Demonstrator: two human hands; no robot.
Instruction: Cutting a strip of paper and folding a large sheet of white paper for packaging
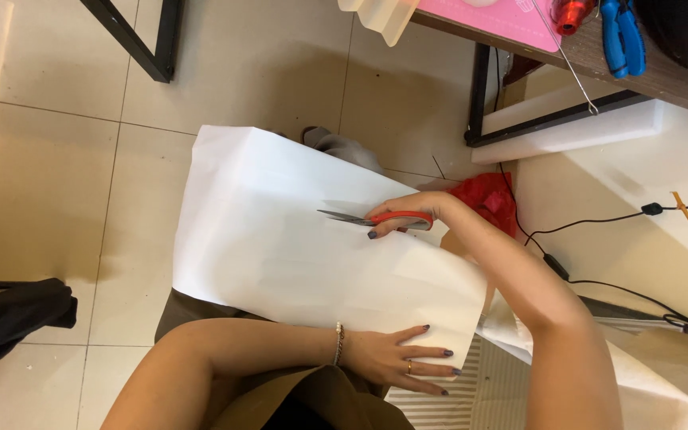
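A large white sheet of paper (280, 239) lies across my lap, reaching out over the tiled floor. My right hand (412, 213) grips red-handled scissors (364, 217) at the sheet's right side, blades pointing left over the paper. My left hand (404, 358) lies flat with fingers spread on the sheet's near right corner, pressing it down. A beaded bracelet is on my left wrist.
A wooden table (662, 76) at the top right holds a pink mat (503, 20), blue-handled pliers (623, 36) and a red tool. A white foam slab (567, 135) lies under it. Black cables (599, 223), a red bag (487, 199) and a black chair part (9, 318) surround me.
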